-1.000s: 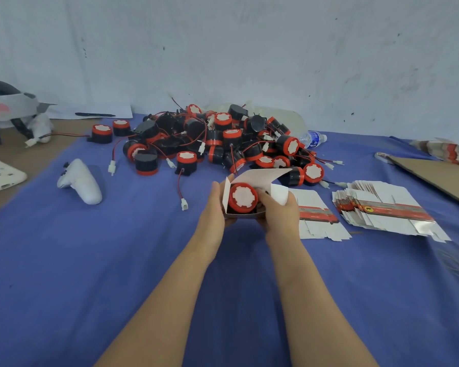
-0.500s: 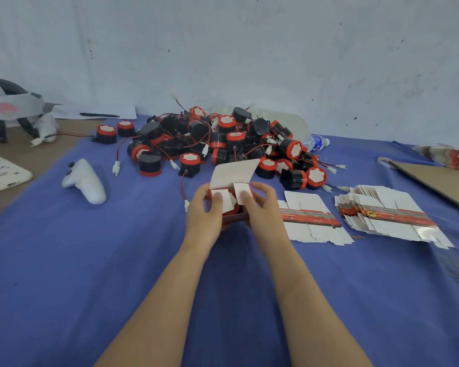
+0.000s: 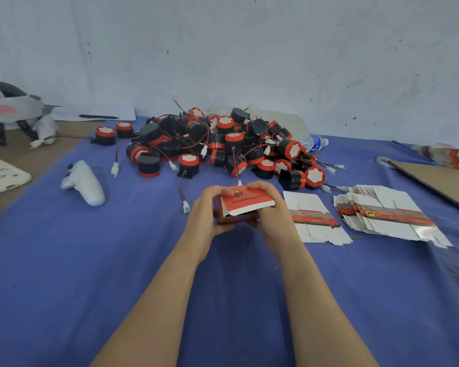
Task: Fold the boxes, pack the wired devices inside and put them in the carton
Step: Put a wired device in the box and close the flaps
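A small red box (image 3: 243,205) is held in both hands over the blue cloth. My left hand (image 3: 206,211) grips its left side, and my right hand (image 3: 272,210) grips its right side with fingers over the top. The red printed lid flap lies folded down over the box's opening, so its contents are hidden. Behind the box lies a pile of black and red wired devices (image 3: 223,147). To the right lie a flat unfolded box (image 3: 312,215) and a stack of flat boxes (image 3: 387,214).
A white controller (image 3: 84,182) lies on the cloth at the left. A water bottle (image 3: 314,143) lies behind the pile. Brown cardboard (image 3: 437,178) sits at the right edge, with more flat boxes (image 3: 445,154) beyond it. A white tray (image 3: 0,174) is far left.
The device, visible in the open box a second ago, is now covered: the side flaps were folded in, then the red lid flap came down over the opening.
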Motion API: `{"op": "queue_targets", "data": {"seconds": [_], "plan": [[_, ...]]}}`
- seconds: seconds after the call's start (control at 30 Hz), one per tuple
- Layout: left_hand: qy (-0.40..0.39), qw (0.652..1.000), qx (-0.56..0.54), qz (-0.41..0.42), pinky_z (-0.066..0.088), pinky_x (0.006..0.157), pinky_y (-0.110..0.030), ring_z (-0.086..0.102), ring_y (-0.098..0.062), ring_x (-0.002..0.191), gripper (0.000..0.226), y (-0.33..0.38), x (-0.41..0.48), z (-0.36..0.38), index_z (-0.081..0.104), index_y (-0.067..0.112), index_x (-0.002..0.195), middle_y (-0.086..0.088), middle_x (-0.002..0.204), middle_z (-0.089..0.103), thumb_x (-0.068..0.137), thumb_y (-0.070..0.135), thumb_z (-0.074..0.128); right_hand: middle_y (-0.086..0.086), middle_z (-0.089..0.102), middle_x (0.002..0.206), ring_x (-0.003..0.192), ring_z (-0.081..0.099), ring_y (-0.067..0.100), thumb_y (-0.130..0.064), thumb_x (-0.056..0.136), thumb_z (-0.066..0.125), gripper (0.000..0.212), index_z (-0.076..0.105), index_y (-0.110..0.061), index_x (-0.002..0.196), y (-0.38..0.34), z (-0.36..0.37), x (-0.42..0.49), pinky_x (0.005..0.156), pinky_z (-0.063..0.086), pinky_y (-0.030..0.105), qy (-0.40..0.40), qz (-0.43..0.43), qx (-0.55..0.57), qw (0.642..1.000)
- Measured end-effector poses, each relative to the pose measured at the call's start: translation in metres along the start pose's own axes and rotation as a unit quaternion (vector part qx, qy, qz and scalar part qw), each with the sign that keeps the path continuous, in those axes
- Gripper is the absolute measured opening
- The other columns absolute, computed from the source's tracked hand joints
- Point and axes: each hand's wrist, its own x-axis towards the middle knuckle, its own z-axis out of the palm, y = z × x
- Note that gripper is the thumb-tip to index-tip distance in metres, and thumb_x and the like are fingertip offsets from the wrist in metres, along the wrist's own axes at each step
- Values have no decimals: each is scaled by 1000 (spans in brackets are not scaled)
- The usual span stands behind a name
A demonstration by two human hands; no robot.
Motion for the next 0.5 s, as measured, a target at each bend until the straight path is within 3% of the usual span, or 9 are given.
{"op": "queue_targets", "data": {"seconds": [0.07,0.13,0.23,0.3,0.4,0.5], "plan": [[3,995,85,53,60,71,-32,67,-18,94,10,-4,1,-1,62,28,92,-3,108,66,90,38,62,2,65,103,78,69,7,6,90,42,40,63,-26,101,-1,-1,-1,65,55,24,-34,-5,-31,999],[-2,980,168,110,60,70,-30,63,-24,106,9,-8,3,-4,55,32,99,-8,126,55,92,35,60,0,63,116,96,67,12,0,91,50,43,62,-34,115,-2,-4,-2,80,57,29,-84,4,-48,995],[25,968,205,144,59,77,-39,56,-28,118,8,-10,7,-10,55,36,101,-7,133,52,93,38,56,-3,56,131,110,63,15,-9,91,58,55,49,-48,130,-2,-12,-3,96,52,35,-146,39,-13,988],[65,961,217,158,59,78,-42,60,-23,111,12,-9,7,-13,57,34,103,-3,127,56,95,40,50,-2,52,137,116,60,17,-10,92,57,59,42,-47,135,-1,-13,-4,102,47,38,-188,74,25,979],[73,970,176,153,59,62,-28,68,-9,89,17,-7,6,-15,61,32,104,1,118,60,95,42,49,-4,49,140,118,59,14,-19,94,58,51,43,-43,137,-3,-9,-6,99,50,34,-172,49,-22,984],[31,970,191,150,60,70,-29,66,-15,97,26,-7,6,-14,61,32,115,1,125,57,92,42,55,-1,56,131,112,62,17,-24,95,55,39,51,-37,132,-6,-8,-6,89,54,31,-128,27,-11,991]]}}
